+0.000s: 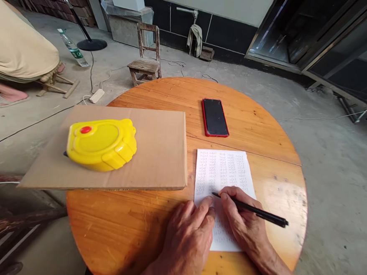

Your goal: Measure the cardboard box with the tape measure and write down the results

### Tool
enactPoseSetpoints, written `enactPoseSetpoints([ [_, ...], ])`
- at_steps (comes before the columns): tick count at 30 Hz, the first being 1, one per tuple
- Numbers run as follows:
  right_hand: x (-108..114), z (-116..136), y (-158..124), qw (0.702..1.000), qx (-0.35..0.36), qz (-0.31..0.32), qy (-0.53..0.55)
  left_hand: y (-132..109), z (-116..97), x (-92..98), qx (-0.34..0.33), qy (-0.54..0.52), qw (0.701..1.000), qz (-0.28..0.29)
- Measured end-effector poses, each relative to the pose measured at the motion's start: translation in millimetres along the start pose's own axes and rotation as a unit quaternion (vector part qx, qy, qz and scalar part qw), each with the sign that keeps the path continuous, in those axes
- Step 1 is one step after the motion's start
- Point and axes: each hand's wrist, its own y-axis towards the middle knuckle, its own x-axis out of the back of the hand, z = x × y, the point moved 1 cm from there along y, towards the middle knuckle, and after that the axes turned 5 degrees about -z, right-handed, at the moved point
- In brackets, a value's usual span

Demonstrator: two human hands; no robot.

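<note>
A white sheet of paper [222, 168], covered in columns of small handwritten characters, lies on the round wooden table. My right hand [247, 223] is closed around a black pen [262, 214]. The pen's tip is at the paper, below the upper rows of writing, and its back end points to the lower right. My left hand [190, 233] rests on the left edge of the sheet, fingers loosely bent and holding nothing. Its fingertips lie close to the pen tip. Both hands cover part of the lower writing.
Left on the table [123, 217], a cardboard piece [159, 156] overhangs the edge, bearing a yellow plastic case [104, 143] with a red button. A red-cased phone [215, 117] lies beyond the paper. A small wooden chair [145, 60], a water bottle [73, 49] and a person's foot [11, 97] are farther off.
</note>
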Motion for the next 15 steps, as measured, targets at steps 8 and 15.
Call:
enactPoseSetpoints([
  [8,1.0,1.8,1.2,1.000,-0.002,0.007,-0.001,0.5,-0.9,3.2,0.004,-0.007,1.000,0.021],
  [15,1.9,3.7,2.1,1.000,0.005,0.011,-0.001,-0.9,-0.1,1.4,0.004,-0.012,1.000,0.026],
])
